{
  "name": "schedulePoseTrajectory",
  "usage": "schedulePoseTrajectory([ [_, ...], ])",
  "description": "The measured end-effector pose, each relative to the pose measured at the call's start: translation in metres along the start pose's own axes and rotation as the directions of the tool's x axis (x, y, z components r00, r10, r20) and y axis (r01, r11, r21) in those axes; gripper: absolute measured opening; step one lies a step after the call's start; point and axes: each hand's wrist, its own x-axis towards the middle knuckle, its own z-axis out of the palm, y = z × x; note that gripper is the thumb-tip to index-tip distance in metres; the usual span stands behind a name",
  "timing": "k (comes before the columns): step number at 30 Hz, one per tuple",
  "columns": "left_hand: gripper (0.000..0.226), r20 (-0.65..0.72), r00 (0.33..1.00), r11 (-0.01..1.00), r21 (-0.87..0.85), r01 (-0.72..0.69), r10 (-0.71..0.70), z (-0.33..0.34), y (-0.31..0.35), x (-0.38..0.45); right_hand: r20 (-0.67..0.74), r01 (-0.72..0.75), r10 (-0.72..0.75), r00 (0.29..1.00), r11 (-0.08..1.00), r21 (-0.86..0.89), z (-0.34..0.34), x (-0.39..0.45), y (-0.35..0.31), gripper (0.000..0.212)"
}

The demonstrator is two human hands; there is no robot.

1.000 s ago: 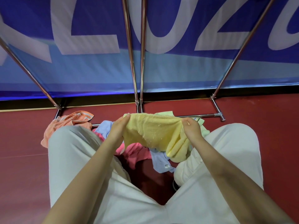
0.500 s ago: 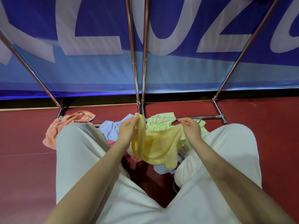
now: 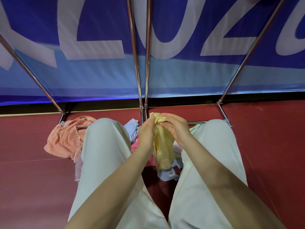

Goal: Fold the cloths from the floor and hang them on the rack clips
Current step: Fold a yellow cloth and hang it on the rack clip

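Yellow cloth (image 3: 162, 142) folded lengthwise, top corners gathered between both hands above the floor pile.

Left hand (image 3: 146, 133) and right hand (image 3: 175, 129) meet at the top edge, each pinching the same bunched corner; the rest of the terry hangs straight down below the grip in a narrow, limp, nubby strip. Judgement: fold about half made. To do it well, match the corners edge to edge before pinching, then run one hand down the strip to flatten the crease, since soft loop pile sags and slips. Left of the grip lies a crumpled orange towel (image 3: 66, 139); under it, blue (image 3: 132, 128) and pink (image 3: 140, 146) cloths in a heap. Chrome rack tubes (image 3: 140, 80) rise just beyond the grip; no clips in view.
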Motion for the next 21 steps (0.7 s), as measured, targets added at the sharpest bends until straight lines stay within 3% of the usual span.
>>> schedulePoseTrajectory([
  [3,0.028,-0.003,0.999,0.997,-0.059,0.048,-0.048,-0.002,0.005,0.004,0.080,0.008,-0.003,0.997,0.998,-0.058,0.004,0.000,0.002,0.022],
  [5,0.030,-0.016,0.998,0.995,-0.073,0.064,-0.066,-0.005,0.006,0.006,0.089,0.064,-0.043,0.995,0.970,-0.236,0.006,0.000,0.005,0.026],
  [8,0.032,-0.053,0.996,0.997,-0.018,0.069,-0.070,-0.004,0.002,0.004,0.033,0.133,-0.136,0.990,0.846,-0.517,0.006,0.000,0.007,0.015],
  [12,0.036,-0.072,0.994,0.996,0.034,0.082,-0.079,0.000,-0.002,0.002,0.048,0.163,-0.174,0.984,0.743,-0.649,-0.001,0.003,0.011,0.006],
  [15,0.030,-0.086,0.992,0.995,0.035,0.098,-0.095,-0.004,-0.002,0.004,0.143,0.306,-0.318,0.937,0.557,-0.772,-0.003,0.004,0.015,0.007],
  [17,0.026,-0.092,0.989,0.993,0.010,0.117,-0.116,-0.007,-0.001,0.004,0.195,0.388,-0.397,0.897,0.493,-0.779,-0.003,0.003,0.014,0.007],
  [21,0.023,-0.137,0.986,0.995,-0.048,0.090,-0.095,-0.011,0.002,0.005,0.165,0.304,-0.276,0.947,0.601,-0.739,0.001,0.001,0.012,0.008],
])
